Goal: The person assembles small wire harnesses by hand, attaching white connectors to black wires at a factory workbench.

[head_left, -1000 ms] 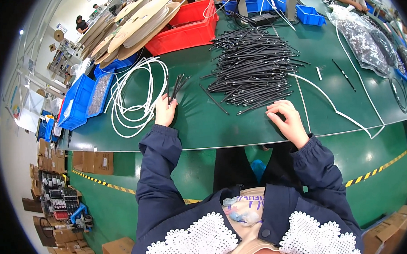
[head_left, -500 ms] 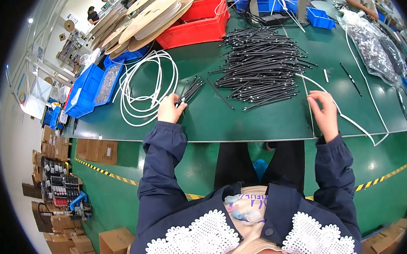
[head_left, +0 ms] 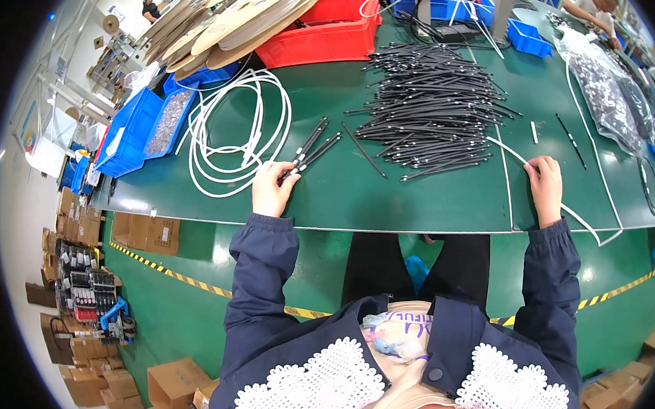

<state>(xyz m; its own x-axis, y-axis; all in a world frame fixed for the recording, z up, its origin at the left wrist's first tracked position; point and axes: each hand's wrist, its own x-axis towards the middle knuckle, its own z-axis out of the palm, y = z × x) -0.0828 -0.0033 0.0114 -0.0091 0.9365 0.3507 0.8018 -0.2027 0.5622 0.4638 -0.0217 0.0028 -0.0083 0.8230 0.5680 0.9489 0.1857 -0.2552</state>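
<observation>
Several short black cables (head_left: 316, 147) with light tips are bunched in my left hand (head_left: 272, 189), its thumb and fingers closed round their near ends just above the green table (head_left: 327, 204). My right hand (head_left: 545, 182) is closed on a thin white tube (head_left: 507, 149), which bends from the right side of the pile down past the hand to the front edge. Between the hands lies a big heap of similar black cables (head_left: 434, 110). One loose black cable (head_left: 365, 151) rests left of the heap, another (head_left: 571, 141) to its right.
Coiled white tubing (head_left: 200, 155) lies at the left beside blue bins (head_left: 133, 137). Cardboard reels (head_left: 244, 24) and a red bin (head_left: 319, 38) stand behind. A clear plastic bag (head_left: 602, 79) of small parts sits at the right; a co-worker (head_left: 591, 5) is beyond it.
My right hand has gone from open fingers to a closed grip on the white tube. The cables in my left hand have spread into narrower groups. The view has shifted slightly.
</observation>
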